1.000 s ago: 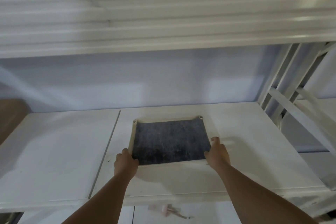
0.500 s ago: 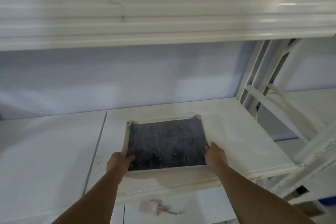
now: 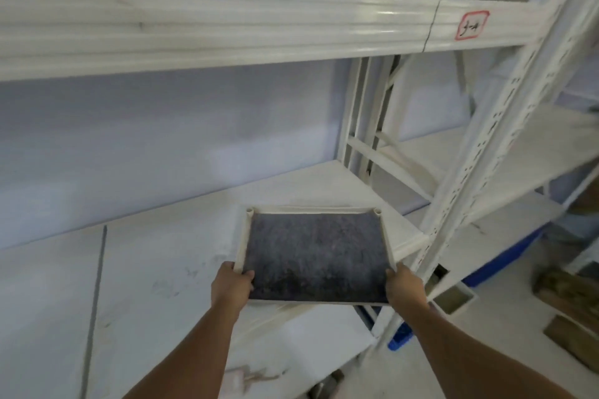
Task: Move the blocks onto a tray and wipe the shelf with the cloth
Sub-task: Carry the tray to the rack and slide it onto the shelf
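Facing a white shelf [image 3: 162,269], I am looking down along its scuffed board, which is running from the lower left to the right end of the rack, with a pale blue wall [image 3: 162,146] showing behind it. Overhead a white beam [image 3: 227,29] is crossing the whole view, and a perforated post [image 3: 486,155] is slanting down at the right. I am holding the tray [image 3: 241,243] over the right front part of the shelf; its cream rim is framing a dark grey mat [image 3: 314,253], and its near right corner is sticking out past the shelf's front edge. Whether the tray is resting on the board or hanging just above it, I cannot tell. A blue bin [image 3: 505,256] is sitting on the floor beyond the post, with wood pieces [image 3: 570,291] lying further right. My left hand [image 3: 230,285] is gripping the tray's near left corner, thumb curling over the rim onto the mat. My right hand [image 3: 405,287] is gripping the near right corner, with its fingers wrapping underneath, out of sight. A red-bordered label [image 3: 472,25] is sticking to the beam near the post; its handwriting is too blurred to read.
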Motion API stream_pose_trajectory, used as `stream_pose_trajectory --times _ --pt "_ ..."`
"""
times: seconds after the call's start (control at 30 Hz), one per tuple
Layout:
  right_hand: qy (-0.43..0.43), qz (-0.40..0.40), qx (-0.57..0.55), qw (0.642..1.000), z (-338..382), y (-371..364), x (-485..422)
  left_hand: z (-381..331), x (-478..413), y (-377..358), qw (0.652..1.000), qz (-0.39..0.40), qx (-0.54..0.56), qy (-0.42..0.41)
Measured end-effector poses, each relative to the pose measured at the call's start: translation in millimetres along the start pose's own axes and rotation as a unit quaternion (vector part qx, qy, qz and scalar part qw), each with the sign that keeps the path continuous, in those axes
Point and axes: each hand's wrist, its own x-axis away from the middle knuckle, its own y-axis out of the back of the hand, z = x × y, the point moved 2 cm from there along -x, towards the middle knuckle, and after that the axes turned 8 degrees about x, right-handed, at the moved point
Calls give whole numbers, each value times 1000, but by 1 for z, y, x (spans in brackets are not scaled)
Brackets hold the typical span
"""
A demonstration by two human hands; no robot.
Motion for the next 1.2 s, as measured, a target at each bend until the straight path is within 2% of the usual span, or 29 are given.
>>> stream_pose_trajectory --times 0.07,0.17,0.23,0.37,0.43,0.77,0.9,1.2 --pt "-44 -18 14 999 -34 9 7 -8 11 -28 998 44 -21 -27" --pt "-131 -55 -67 988 -88 24 21 -24 32 -71 990 107 -51 -74" --pt "-173 -69 -75 980 -120 32 31 -34 48 -97 983 139 -66 -99" --pt "-195 -53 10 979 -172 49 45 -53 82 -140 975 148 -106 -125" --pt "-202 -54 17 978 -196 57 48 -62 98 -159 971 151 -124 -139" --pt "-247 -77 -29 966 -338 101 60 -108 200 -272 944 208 -176 -187" --pt "-284 -90 -67 952 -406 126 66 -117 247 -333 938 238 -184 -175" --pt "-346 -146 -97 922 -534 178 79 -142 335 -454 924 321 -110 -176"
